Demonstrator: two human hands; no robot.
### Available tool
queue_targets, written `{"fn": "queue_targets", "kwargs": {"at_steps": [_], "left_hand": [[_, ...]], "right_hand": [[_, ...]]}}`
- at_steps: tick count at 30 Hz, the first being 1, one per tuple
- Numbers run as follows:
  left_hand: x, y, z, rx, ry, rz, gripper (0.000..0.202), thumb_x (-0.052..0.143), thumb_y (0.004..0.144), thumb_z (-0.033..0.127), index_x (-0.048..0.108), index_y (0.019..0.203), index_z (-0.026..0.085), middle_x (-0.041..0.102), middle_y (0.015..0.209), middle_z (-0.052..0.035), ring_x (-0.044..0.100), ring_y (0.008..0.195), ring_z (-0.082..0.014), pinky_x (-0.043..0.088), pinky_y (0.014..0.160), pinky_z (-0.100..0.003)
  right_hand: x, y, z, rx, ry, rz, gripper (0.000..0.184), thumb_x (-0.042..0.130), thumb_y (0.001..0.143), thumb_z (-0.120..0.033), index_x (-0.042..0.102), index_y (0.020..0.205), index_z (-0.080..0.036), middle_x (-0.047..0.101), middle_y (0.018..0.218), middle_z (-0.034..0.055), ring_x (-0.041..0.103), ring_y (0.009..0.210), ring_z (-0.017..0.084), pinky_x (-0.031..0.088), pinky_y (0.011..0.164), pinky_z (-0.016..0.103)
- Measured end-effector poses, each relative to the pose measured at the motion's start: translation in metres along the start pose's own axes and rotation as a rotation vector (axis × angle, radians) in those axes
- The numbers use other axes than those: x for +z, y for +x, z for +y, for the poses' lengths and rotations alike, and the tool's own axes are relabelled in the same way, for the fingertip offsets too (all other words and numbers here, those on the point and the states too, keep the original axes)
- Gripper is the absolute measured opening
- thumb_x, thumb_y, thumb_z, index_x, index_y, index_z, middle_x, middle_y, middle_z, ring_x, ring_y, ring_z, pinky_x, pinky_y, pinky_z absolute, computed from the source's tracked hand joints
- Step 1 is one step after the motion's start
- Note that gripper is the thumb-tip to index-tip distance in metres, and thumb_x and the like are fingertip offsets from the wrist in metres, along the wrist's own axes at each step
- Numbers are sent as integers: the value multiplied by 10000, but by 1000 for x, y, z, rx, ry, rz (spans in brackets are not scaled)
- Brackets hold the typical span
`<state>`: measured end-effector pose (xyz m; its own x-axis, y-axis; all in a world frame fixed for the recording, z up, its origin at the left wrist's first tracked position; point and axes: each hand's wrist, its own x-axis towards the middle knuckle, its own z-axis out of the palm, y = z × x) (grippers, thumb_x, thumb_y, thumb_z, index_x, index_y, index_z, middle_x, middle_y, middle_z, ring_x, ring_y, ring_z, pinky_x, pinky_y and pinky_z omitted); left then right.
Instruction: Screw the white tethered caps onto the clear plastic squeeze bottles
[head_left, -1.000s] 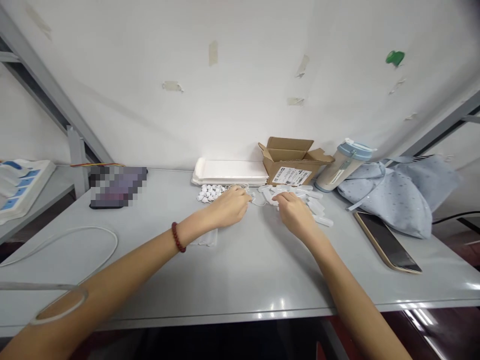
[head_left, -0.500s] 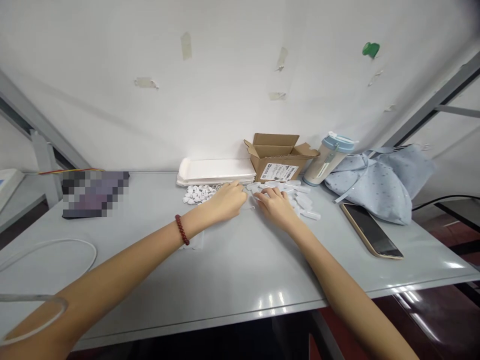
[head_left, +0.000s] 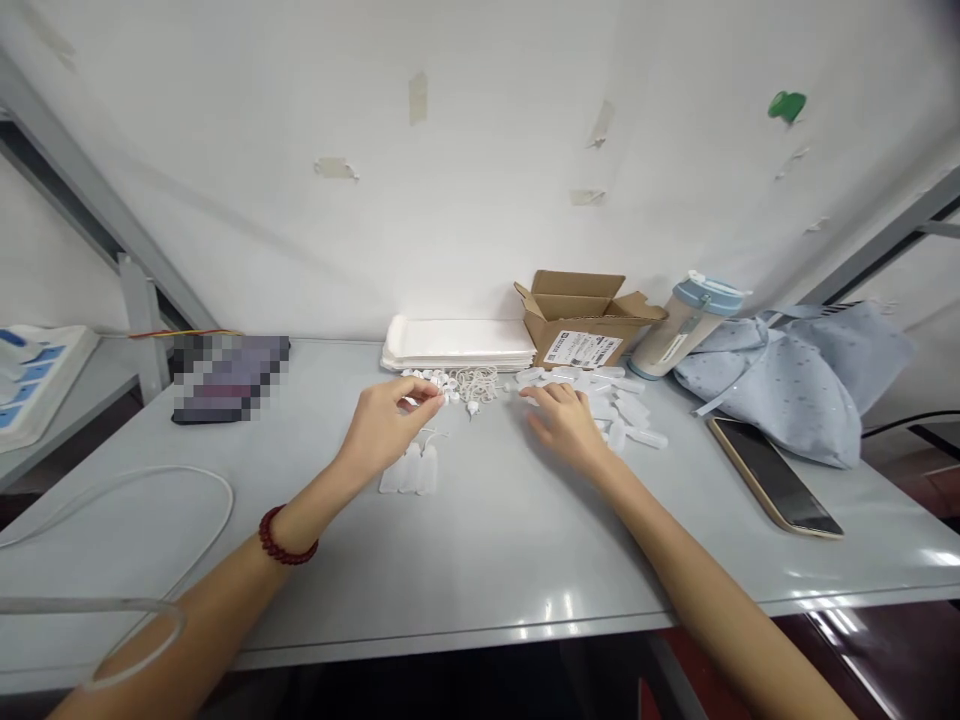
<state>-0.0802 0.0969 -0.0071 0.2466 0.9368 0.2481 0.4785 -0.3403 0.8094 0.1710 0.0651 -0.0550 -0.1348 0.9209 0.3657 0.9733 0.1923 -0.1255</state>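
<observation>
My left hand [head_left: 394, 420] has its thumb and index fingertips pinched together by a pile of small white plastic pieces [head_left: 455, 380]. Whatever is in the pinch is too small to make out. Thin white looped cords [head_left: 480, 383] lie heaped just right of these fingertips. My right hand [head_left: 562, 418] hovers at the left edge of a scatter of translucent plastic sleeves [head_left: 631, 410], its thumb and fingers apart. I see nothing held in it. Below my left hand, several translucent sleeves [head_left: 409, 472] lie side by side, a white cord at their top.
Behind the piles are a stack of white flat boxes [head_left: 465, 340] and an open cardboard box [head_left: 577, 320]. A tumbler [head_left: 682, 325], a pale blue bag [head_left: 795, 380] and a phone [head_left: 776, 478] stand or lie on the right. A white cable [head_left: 217, 510] loops at left.
My left hand has moved left and nearer to me, away from my right hand, uncovering the cords and sleeves. The right hand stays by the scattered sleeves. The view has shifted left.
</observation>
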Motion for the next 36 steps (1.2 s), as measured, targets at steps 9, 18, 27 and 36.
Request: {"fn": "queue_targets", "kwargs": {"at_steps": [9,18,27,36], "left_hand": [[15,-23,14,120,-128,-32,104,645,760,334,684,760,237,658,1004,-27,555,1024,-210,445,841,-321],[26,-21,8,61,-247,-212,107,623,777,292,677,758,201,699,800,8,610,776,-156,450,716,-265],[31,-27,8,174,-131,-211,80,621,771,226,700,764,218,701,833,-6,621,845,-180,473,773,-296],[31,-28,9,212,-7,-227,78,618,781,199,688,803,223,699,878,-2,608,888,-186,474,745,-283]], "right_hand": [[-12,-7,-32,-222,433,202,117,574,862,-226,590,970,-182,570,705,22,516,719,184,423,698,313],[-8,-14,-48,-338,493,-59,145,553,879,-317,590,867,-177,571,709,31,505,717,176,429,660,299],[-1,-16,-54,-331,490,-81,239,579,866,-343,499,708,-183,538,677,25,497,676,163,428,601,272],[-3,-17,-53,-356,536,-28,130,556,880,-305,553,849,-180,587,768,51,516,754,187,458,683,317]]}}
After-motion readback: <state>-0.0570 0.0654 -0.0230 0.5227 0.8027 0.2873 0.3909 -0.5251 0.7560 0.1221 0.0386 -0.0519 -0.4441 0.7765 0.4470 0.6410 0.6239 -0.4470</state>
